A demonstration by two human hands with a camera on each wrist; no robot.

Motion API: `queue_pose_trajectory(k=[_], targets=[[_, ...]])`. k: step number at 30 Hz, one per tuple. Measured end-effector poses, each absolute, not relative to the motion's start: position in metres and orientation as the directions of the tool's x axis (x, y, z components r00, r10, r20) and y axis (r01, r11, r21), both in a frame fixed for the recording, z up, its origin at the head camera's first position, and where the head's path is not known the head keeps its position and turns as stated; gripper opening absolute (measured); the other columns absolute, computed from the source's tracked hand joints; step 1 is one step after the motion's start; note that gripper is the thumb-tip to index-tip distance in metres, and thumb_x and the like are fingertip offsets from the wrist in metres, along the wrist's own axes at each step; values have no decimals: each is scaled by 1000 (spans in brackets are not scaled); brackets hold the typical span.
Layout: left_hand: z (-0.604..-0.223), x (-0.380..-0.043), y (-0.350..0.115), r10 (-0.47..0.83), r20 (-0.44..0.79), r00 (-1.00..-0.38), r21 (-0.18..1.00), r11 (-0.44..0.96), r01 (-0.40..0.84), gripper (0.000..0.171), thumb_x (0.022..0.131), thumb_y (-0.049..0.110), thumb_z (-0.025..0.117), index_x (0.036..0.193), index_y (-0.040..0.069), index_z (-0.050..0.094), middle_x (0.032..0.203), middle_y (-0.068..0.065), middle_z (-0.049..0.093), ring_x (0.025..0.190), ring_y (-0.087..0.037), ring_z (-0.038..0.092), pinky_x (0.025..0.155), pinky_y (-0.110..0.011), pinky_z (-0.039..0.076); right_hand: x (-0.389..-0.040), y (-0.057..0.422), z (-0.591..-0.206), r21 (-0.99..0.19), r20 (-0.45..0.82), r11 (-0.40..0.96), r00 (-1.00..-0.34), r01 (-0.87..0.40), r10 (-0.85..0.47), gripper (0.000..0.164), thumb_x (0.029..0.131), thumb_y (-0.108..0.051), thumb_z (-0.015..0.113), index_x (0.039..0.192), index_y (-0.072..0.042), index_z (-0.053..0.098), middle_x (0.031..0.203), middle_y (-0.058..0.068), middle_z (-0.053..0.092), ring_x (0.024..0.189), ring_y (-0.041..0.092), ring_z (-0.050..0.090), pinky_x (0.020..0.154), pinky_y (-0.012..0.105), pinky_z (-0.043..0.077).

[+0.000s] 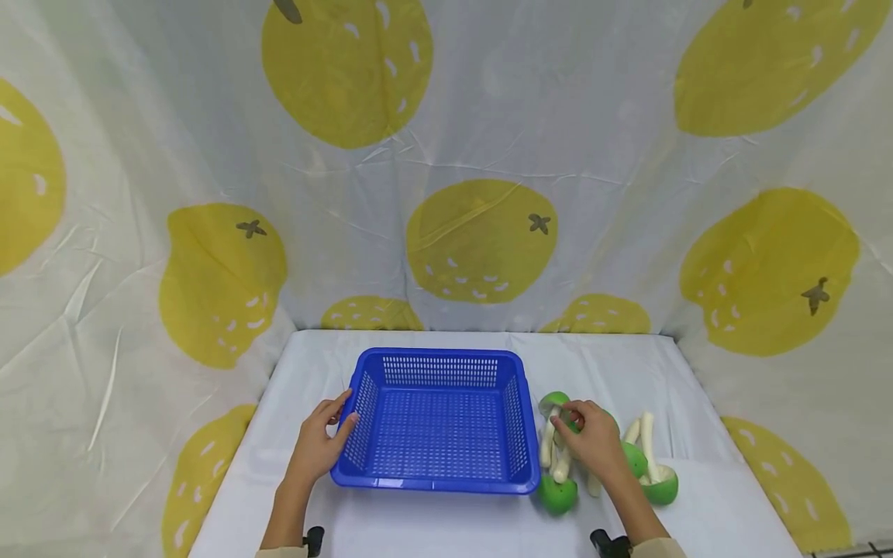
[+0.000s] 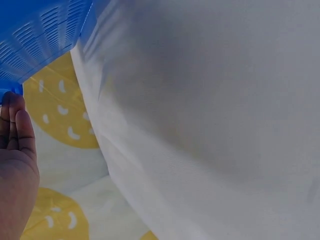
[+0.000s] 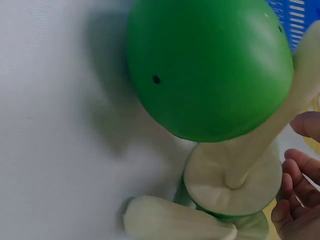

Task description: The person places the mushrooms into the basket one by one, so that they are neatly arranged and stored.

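A blue plastic basket (image 1: pixel 439 434) with slotted walls sits in the middle of the white table, with nothing in it. At its left rim, my left hand (image 1: pixel 321 442) holds the edge between thumb and fingers; the left wrist view shows fingertips (image 2: pixel 12 100) against the rim's underside. Beside the basket's right wall lie several toy mushrooms with green caps (image 1: pixel 556 494) and pale stalks. My right hand (image 1: pixel 591 438) hovers among them, thumb and fingers apart and loosely bent. In the right wrist view it is next to an upturned mushroom (image 3: pixel 220 180), gripping nothing visible.
More green-capped mushrooms (image 1: pixel 659 487) lie right of my right forearm, partly covered by it. White cloth covers the table (image 1: pixel 418 527). A white curtain printed with yellow lemons (image 1: pixel 481 240) surrounds the table at the back and both sides.
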State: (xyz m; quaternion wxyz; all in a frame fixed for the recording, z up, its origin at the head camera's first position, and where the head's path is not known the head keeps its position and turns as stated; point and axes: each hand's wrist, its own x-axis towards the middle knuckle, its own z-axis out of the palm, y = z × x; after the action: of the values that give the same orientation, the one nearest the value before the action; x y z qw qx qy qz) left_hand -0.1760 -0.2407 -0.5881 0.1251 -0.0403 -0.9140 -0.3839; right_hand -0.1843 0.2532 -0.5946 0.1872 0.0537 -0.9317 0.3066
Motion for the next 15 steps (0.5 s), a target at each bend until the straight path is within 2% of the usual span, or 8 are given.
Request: queue_pose_trajectory(k=[4, 9, 12, 15], targets=[[-590, -177, -241, -26, 286, -958, 690, 699, 187, 48, 100, 26, 69, 145, 12, 61, 102, -2, 66, 97, -18, 63, 90, -45, 55, -181, 248, -595, -552, 373, 814, -927, -182, 45, 26, 80, -21, 87, 96, -3, 77, 77, 3, 62, 68, 13, 53, 64, 32, 44], [-592, -176, -241, -41, 241, -970, 717, 681, 149, 48, 101, 28, 68, 146, 15, 60, 104, -3, 65, 99, -21, 62, 92, -50, 55, -178, 244, -600, -532, 330, 836, -942, -138, 54, 29, 82, -27, 86, 98, -3, 77, 85, 7, 67, 79, 24, 62, 72, 42, 50], [-592, -176, -242, -46, 210, -977, 737, 663, 127, 48, 101, 29, 68, 146, 16, 59, 105, -3, 64, 101, -21, 61, 94, -52, 54, -178, 242, -605, -510, 325, 851, -944, -121, 60, 30, 82, -29, 86, 97, -5, 77, 91, 10, 68, 88, 31, 63, 78, 49, 50], [-593, -176, -242, -48, 203, -978, 744, 657, 122, 48, 101, 28, 68, 146, 16, 59, 104, -2, 64, 100, -19, 60, 95, -50, 54, -178, 240, -608, -498, 342, 858, -937, -124, 63, 29, 81, -29, 87, 94, -6, 77, 93, 12, 68, 91, 35, 61, 79, 51, 47]])
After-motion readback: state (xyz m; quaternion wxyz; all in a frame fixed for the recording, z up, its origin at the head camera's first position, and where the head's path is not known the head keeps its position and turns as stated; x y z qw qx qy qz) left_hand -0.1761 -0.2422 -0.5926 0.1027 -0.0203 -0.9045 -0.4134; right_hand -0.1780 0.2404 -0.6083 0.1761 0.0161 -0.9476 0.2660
